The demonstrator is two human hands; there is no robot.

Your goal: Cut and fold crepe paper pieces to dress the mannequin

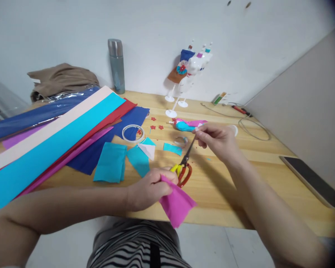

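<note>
Head view, from the left: long strips of turquoise and pale pink crepe paper (58,137) slant across the bench (270,175), with a folded turquoise sheet (110,162) beside their right end. Next come a roll of tape (132,141) and, just below it, a cut turquoise piece (141,160). The left hand (153,188) is closed on a magenta paper piece (177,208), pinched near its top; the rest flares down and to the right, over the bench's front edge. Immediately beyond that grip are the scissors (185,160), yellow and red handles next to the left hand. Their long axis runs up and slightly right, so the handles are nearer the left hand and the blade tips meet the fingertips of the right hand (217,141). That hand has thumb and fingers drawn together in a pinch; whether it holds the blade tips or some small scrap there, I cannot tell. Farther right, well apart from both hands, a dark-screened phone (312,180) rests on the bench.
</note>
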